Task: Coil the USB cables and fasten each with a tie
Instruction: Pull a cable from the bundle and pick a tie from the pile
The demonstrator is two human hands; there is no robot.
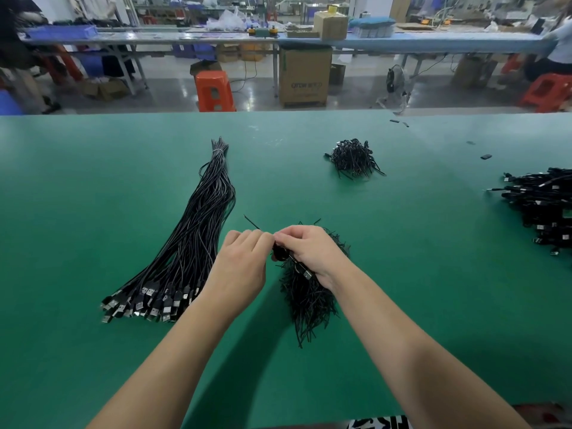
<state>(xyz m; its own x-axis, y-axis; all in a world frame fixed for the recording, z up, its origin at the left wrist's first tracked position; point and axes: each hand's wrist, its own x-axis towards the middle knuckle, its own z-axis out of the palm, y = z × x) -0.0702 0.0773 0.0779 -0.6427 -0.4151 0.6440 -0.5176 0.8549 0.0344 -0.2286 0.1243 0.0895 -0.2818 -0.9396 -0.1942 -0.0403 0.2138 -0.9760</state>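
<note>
Nearest the body, the two forearms reach over the green table (402, 274) and meet above a loose heap of black ties (305, 300). The right hand (311, 253) curls around a small coiled cable (280, 253), its metal USB plug (306, 274) poking out below the palm; the left hand (243, 261) pinches one end of a tie (252, 222), whose free tip sticks up to the left. The coil looks light and springy, likely to unwind if released, so it is best gripped across the loops while the thin, bendable tie is twisted close to the bundle. Left of the hands lies a long sheaf of uncoiled USB cables (198, 230), plugs fanned toward the person. Farther off sits a small pile of bundled cables (353, 157), and another pile (544, 202) lies at the right edge.
</note>
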